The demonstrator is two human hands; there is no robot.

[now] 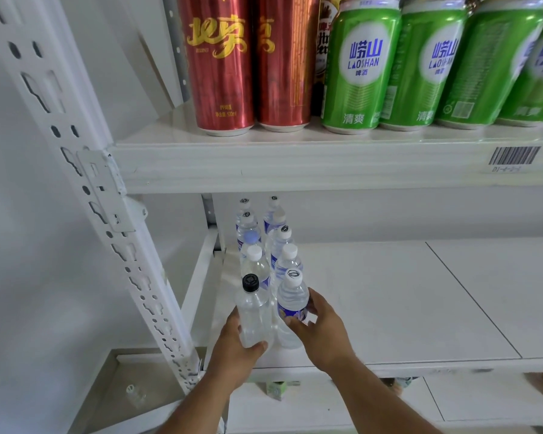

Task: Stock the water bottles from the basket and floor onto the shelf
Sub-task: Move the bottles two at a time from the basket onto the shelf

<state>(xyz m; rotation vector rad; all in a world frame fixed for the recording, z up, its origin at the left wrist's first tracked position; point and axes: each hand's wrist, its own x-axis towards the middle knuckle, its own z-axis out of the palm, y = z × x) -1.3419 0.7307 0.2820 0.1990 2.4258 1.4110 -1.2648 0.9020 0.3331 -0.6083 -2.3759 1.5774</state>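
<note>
Left hand [232, 349]: fingers curled round the lower body of the black-capped bottle [252, 311], holding it.
Right hand [322, 330]: thumb and fingers wrapped about the labelled waist of the white-capped bottle [292, 303], holding it.
Location: both bottles stand at the front of two rows of water bottles [265, 242], near the front left corner of the middle shelf [405, 302].
Handling (judged): full clear plastic, moderately heavy, walls yield under pressure, smooth surface may slip; grip at mid-body, not the cap.
Orientation: long axis vertical, caps up, bases apparently on the shelf.
Rows: run from front edge toward the back wall.
Above: beer cans [361, 67] on the upper shelf.
</note>
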